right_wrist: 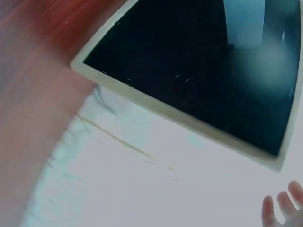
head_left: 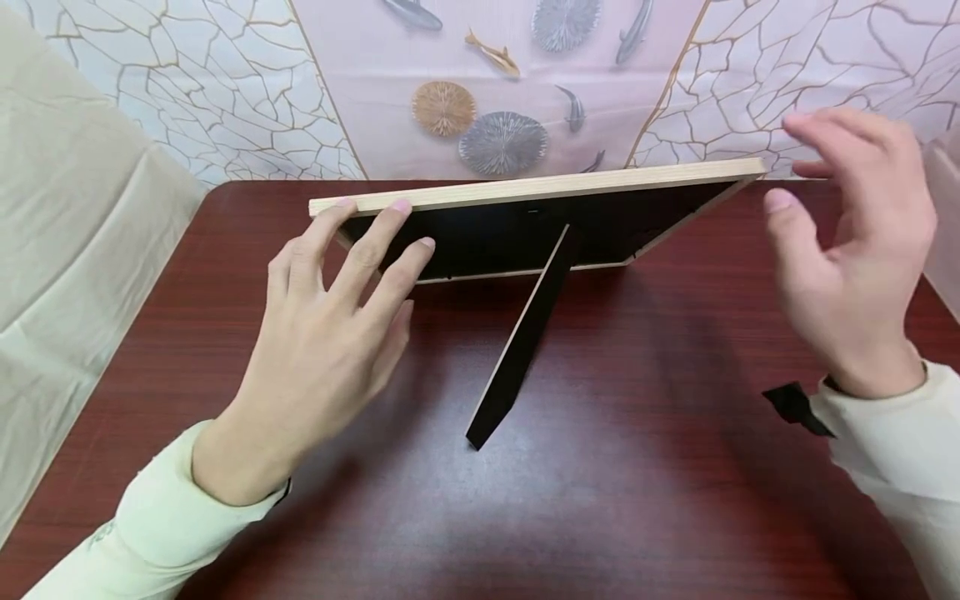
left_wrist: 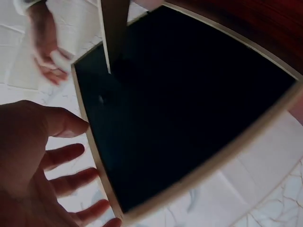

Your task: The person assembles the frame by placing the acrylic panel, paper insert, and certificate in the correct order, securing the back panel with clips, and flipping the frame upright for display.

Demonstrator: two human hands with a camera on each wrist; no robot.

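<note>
A picture frame (head_left: pixel 540 187) with a pale wooden border stands tilted, its black back (head_left: pixel 480 237) toward me. Its stand leg (head_left: pixel 521 342) is swung out from the back and reaches toward the tabletop. My left hand (head_left: pixel 322 325) touches the top edge near the left corner with loosely bent fingers; in the left wrist view its fingertips (left_wrist: pixel 87 176) lie along the pale border (left_wrist: pixel 102 175). Beyond the right corner, my right hand (head_left: pixel 855 242) is raised in the air, fingers apart and holding nothing. The frame's front is hidden.
A dark red wooden table (head_left: pixel 600 500) lies under everything. Behind it hangs a cloth (head_left: pixel 510 92) printed with fish and round leaf shapes. Pale draped fabric (head_left: pixel 67 250) borders the left side. A black strap (head_left: pixel 795 408) sticks out at the right cuff.
</note>
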